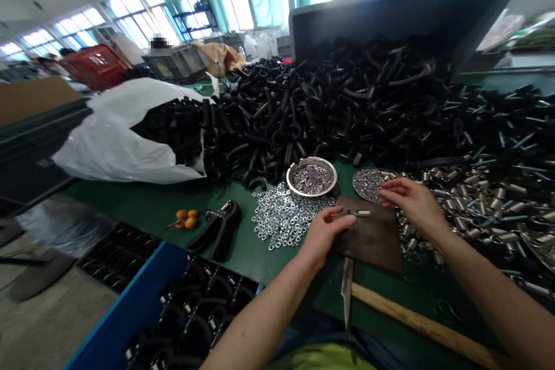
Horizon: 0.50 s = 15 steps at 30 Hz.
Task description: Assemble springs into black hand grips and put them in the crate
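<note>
My left hand [321, 234] has its thumb and forefinger closed around the end of a small metal spring [363, 213]. The spring points right, over a dark brown square plate [373, 243]. My right hand [410, 202] is at the edge of a shallow dish [367, 184] of tiny metal parts, fingertips pinched together; what they hold, if anything, is too small to make out. Left of the plate, a pile of metal nuts [281, 219] surrounds a round metal bowl [311, 176] full of small pins. Many loose springs [477, 202] lie beside my right hand.
A hammer with a wooden handle [411, 315] lies in front of the plate. A black clamp-like tool [219, 228] and orange fruits [186, 218] sit on the left. Black plastic parts [303, 110] are heaped behind, beside a white sack [125, 133]. A blue crate [117, 306] stands front left.
</note>
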Tool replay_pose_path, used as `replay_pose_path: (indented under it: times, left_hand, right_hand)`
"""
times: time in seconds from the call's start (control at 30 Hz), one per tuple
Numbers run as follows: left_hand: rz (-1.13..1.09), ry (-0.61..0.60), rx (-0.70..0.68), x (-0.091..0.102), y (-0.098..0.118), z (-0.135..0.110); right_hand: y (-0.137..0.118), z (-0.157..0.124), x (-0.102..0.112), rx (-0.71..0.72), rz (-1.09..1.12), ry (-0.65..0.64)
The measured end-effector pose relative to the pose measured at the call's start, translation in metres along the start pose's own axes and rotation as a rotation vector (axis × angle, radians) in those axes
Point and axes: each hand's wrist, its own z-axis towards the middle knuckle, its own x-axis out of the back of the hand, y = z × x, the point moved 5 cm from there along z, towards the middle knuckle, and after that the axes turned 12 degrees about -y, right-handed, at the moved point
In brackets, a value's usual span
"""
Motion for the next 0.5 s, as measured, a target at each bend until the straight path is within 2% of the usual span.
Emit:
replay_pose_path:
  times: [0.07, 0.17, 0.23, 0.33, 0.5]
  left_hand:
    - [-0.351, -0.031, 0.119, -0.002, -0.005, -0.003]
    - [-0.662, -0.08, 0.248, -0.009, -0.008, -0.01]
    - [-0.756, -0.13, 0.281, -0.015, -0.008, -0.014]
    - [-0.83, -0.179, 0.289, -0.022, -0.008, -0.019]
    - [-0.865, -0.227, 0.292, -0.026, -0.007, -0.02]
  right_hand:
    - [-0.01, -0.023, -0.014, 0.02, 0.189, -0.031]
    - [-0.022, -0.049, -0.039, 0.067, 0.221, -0.087]
    - [-0.028, -0.058, -0.05, 0.142, 0.136, -0.092]
    - [-0.036, -0.063, -0.055, 0.283, 0.001, -0.036]
    - [-0.037, -0.064, -0.059, 0.34, -0.092, -0.012]
